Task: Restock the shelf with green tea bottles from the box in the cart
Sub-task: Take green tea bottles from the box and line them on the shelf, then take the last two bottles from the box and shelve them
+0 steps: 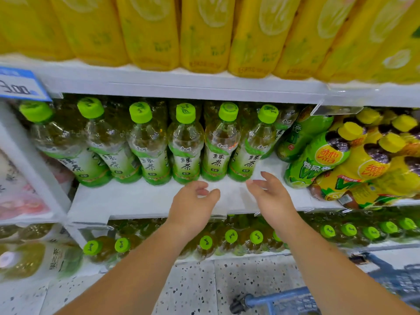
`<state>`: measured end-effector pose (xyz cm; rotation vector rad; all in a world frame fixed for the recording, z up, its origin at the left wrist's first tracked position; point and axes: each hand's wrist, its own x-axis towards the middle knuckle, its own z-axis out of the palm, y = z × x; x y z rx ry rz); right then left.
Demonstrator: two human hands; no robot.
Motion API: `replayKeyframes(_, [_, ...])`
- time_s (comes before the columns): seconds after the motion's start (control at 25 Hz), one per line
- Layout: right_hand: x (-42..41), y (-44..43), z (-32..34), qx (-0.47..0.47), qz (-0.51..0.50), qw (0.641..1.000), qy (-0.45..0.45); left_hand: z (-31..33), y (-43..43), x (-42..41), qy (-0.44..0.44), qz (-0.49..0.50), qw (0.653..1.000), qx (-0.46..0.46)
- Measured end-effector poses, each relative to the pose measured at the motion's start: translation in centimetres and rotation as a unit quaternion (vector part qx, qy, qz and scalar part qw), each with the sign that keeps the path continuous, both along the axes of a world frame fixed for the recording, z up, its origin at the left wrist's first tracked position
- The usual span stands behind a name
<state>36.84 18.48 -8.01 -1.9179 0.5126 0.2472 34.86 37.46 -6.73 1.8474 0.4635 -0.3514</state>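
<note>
Several green tea bottles with light green caps stand in a row on the white middle shelf, set back from its front edge. My left hand hovers over the shelf's bare front strip, fingers loosely curled, holding nothing. My right hand is just to its right, fingers spread and empty, a little in front of the rightmost green tea bottle. Neither hand touches a bottle. The box is out of view.
Yellow bottles fill the shelf above. Green and yellow lemon tea bottles lean at the right of the middle shelf. More green-capped bottles sit on the shelf below. A blue cart stands at bottom right on speckled floor.
</note>
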Motion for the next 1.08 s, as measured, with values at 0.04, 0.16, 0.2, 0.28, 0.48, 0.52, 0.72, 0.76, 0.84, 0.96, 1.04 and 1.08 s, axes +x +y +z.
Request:
replayKeyframes(0.04, [-0.6,0.2,0.7,0.004,-0.003,1.000,0.011,0.7,0.3,-0.7,0.006,-0.011,1.000,0.002])
replayKeyframes(0.16, [-3.0,0.9,3.7,0.027,-0.010,0.999,0.038,3.6,1.4,-3.0,0.016,-0.031,0.999,0.000])
replayKeyframes(0.2, [-4.0,1.1,4.6,0.037,-0.016,0.998,0.044,4.7,1.7,-3.7,0.022,-0.035,0.999,0.002])
replayKeyframes(0.28, [-6.8,1.6,6.9,0.037,-0.020,0.997,0.069,7.0,2.4,-5.8,0.036,-0.047,0.998,-0.003])
replayKeyframes(0.48, [-14.5,2.1,12.1,0.020,-0.026,0.995,0.089,11.8,3.8,-11.1,0.052,-0.080,0.995,-0.010])
replayKeyframes(0.52, [-16.0,2.1,13.1,0.018,-0.033,0.995,0.088,12.7,3.9,-12.1,0.050,-0.088,0.995,-0.008])
replayKeyframes(0.72, [-23.6,1.1,16.8,0.030,-0.048,0.991,0.125,16.0,2.4,-18.3,0.053,-0.134,0.989,-0.035])
replayKeyframes(0.76, [-25.0,0.7,17.3,0.031,-0.048,0.991,0.125,16.3,1.8,-19.5,0.057,-0.140,0.988,-0.043])
replayKeyframes(0.84, [-27.8,-0.5,18.2,0.028,-0.066,0.990,0.118,16.9,0.5,-21.8,0.062,-0.147,0.985,-0.059])
replayKeyframes(0.96, [-32.2,-2.7,19.6,0.013,-0.067,0.991,0.114,18.3,-2.2,-25.3,0.070,-0.170,0.981,-0.062])
replayKeyframes(1.04, [-35.2,-4.4,19.7,0.005,-0.078,0.990,0.113,18.9,-4.3,-27.5,0.084,-0.215,0.971,-0.058])
replayKeyframes(1.08, [-36.9,-5.5,19.7,0.009,-0.087,0.990,0.112,19.1,-5.7,-28.5,0.090,-0.236,0.966,-0.050])
